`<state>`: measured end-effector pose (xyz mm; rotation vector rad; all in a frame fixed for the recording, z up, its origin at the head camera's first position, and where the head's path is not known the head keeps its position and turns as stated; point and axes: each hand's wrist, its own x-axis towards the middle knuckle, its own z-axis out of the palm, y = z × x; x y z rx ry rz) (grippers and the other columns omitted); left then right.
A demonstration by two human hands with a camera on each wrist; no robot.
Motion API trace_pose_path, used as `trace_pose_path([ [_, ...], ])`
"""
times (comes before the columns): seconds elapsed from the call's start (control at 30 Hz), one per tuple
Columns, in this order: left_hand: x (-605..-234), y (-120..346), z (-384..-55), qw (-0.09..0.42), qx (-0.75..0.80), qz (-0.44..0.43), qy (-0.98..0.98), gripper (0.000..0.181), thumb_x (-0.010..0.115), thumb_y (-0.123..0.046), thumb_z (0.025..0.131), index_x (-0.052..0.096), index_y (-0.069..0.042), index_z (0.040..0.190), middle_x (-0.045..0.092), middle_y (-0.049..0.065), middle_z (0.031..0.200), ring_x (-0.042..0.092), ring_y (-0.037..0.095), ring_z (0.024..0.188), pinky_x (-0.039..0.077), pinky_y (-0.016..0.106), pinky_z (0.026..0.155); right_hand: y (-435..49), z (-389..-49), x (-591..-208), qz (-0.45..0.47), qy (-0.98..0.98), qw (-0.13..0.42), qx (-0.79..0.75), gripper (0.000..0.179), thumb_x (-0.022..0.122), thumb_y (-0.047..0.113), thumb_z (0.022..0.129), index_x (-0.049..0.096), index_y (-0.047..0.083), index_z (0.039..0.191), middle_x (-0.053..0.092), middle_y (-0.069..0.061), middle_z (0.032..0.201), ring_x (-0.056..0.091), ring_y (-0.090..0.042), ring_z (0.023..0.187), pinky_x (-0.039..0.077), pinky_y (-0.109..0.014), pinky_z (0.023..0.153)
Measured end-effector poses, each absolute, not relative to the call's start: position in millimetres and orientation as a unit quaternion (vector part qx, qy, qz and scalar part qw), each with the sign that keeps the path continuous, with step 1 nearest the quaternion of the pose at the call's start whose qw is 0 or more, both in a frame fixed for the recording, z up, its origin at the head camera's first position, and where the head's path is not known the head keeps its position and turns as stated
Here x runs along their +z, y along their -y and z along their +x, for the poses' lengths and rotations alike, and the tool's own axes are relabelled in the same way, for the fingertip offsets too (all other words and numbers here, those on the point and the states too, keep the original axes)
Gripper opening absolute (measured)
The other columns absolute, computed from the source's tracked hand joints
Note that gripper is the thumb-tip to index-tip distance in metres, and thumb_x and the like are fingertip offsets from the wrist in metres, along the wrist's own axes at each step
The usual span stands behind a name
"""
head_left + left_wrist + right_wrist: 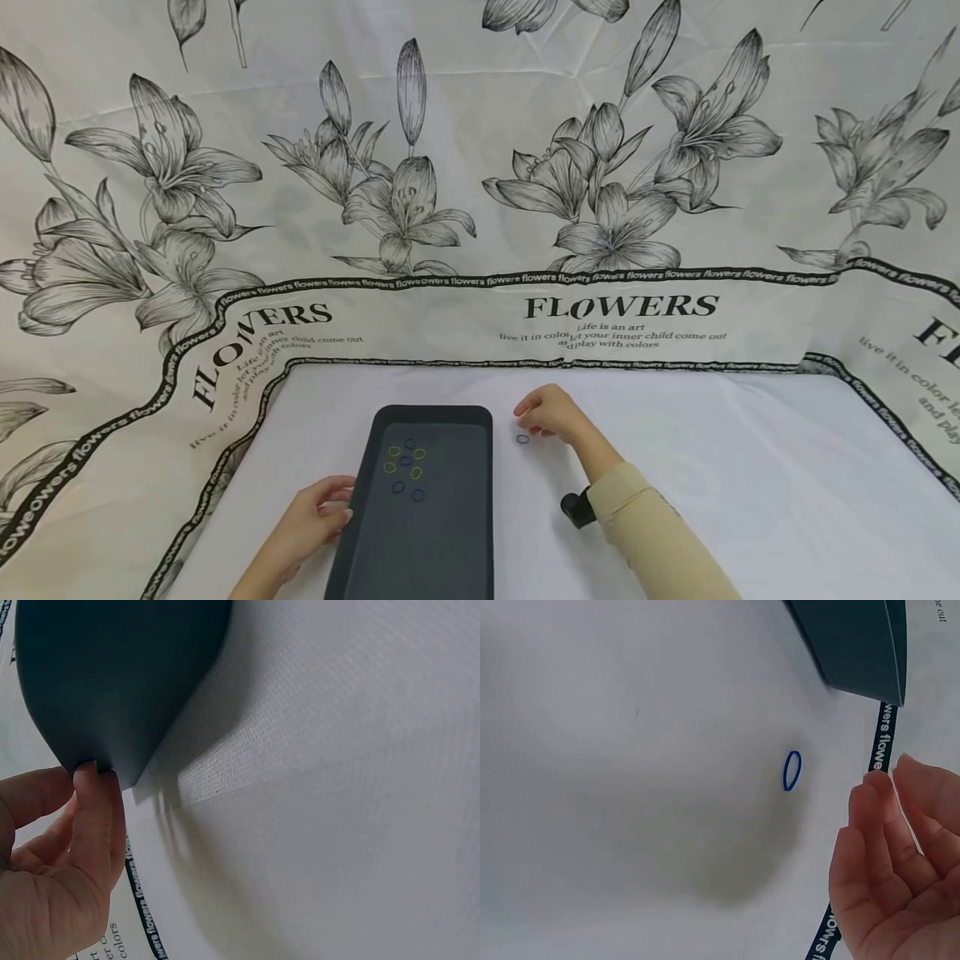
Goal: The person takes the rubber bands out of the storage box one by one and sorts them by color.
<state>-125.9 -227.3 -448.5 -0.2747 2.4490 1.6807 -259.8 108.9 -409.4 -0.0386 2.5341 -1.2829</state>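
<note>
A long dark grey tray (442, 546) lies on the table, several small yellow and dark rubber bands (406, 461) spread inside its far half. At its left side my left hand (315, 517) holds the rim, and the left wrist view shows thumb and fingertips pinching the tray's edge (112, 697). Beyond the tray's right side, my right hand (551, 414) hovers above the white tabletop with fingers loosely bent and nothing visible between them. Just beside those fingertips a single blue rubber band (792, 771) lies on the cloth, apart from the hand.
A black strap-like piece (578, 507) shows under the right forearm. White cloth (750, 467) covers the table. Behind it stands a flower-printed curtain (517, 242), its lettered border running along the table's back and left edges.
</note>
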Motion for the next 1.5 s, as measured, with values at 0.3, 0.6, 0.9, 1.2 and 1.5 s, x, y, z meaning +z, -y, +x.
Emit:
trace_pose_path([
  [0.3, -449.2, 232.6, -127.0, 0.088, 0.571, -0.085, -0.811, 0.042, 0.056, 0.01, 0.081, 0.051, 0.007, 0.123, 0.06, 0.015, 0.104, 0.061, 0.021, 0.081, 0.052, 0.036, 0.061, -90.2, -262.6, -394.8, -0.028, -0.86, 0.183, -0.476, 0.019, 0.067, 0.001, 0.078, 0.068, -0.004, 0.096, 0.063, -0.003, 0.071, 0.058, -0.014, 0.063, 0.05, -0.032, 0.062],
  [0.6, -450.2, 238.4, -128.3, 0.113, 0.593, -0.057, -0.795, 0.044, 0.059, 0.006, 0.082, 0.048, 0.009, 0.125, 0.06, 0.016, 0.107, 0.062, 0.02, 0.083, 0.053, 0.035, 0.061, -65.3, -259.5, -388.5, -0.06, -0.84, 0.197, -0.502, 0.021, 0.069, 0.001, 0.077, 0.068, -0.004, 0.098, 0.065, -0.001, 0.071, 0.056, -0.013, 0.061, 0.049, -0.031, 0.059],
  [0.9, -448.1, 239.8, -129.2, 0.105, 0.591, -0.061, -0.798, 0.044, 0.058, 0.005, 0.083, 0.048, 0.008, 0.125, 0.059, 0.018, 0.109, 0.061, 0.021, 0.084, 0.051, 0.036, 0.061, -33.0, -252.3, -389.2, -0.094, -0.831, 0.206, -0.509, 0.02, 0.07, 0.002, 0.076, 0.069, -0.002, 0.096, 0.065, -0.002, 0.071, 0.058, -0.014, 0.062, 0.052, -0.033, 0.062],
  [1.2, -452.9, 236.2, -127.6, 0.1, 0.595, -0.063, -0.795, 0.045, 0.058, 0.007, 0.082, 0.048, 0.009, 0.125, 0.061, 0.018, 0.107, 0.062, 0.022, 0.084, 0.051, 0.036, 0.06, -12.5, -240.1, -395.6, -0.11, -0.817, 0.214, -0.523, 0.021, 0.07, 0.0, 0.076, 0.068, -0.005, 0.096, 0.062, -0.002, 0.07, 0.056, -0.013, 0.06, 0.052, -0.035, 0.063],
  [1.5, -453.8, 236.5, -129.0, 0.098, 0.595, -0.075, -0.794, 0.044, 0.058, 0.007, 0.082, 0.048, 0.009, 0.125, 0.061, 0.018, 0.107, 0.062, 0.022, 0.084, 0.052, 0.037, 0.061, 0.7, -232.2, -401.5, -0.128, -0.819, 0.223, -0.514, 0.022, 0.072, -0.001, 0.074, 0.067, -0.005, 0.095, 0.063, -0.004, 0.07, 0.059, -0.015, 0.061, 0.052, -0.035, 0.062],
])
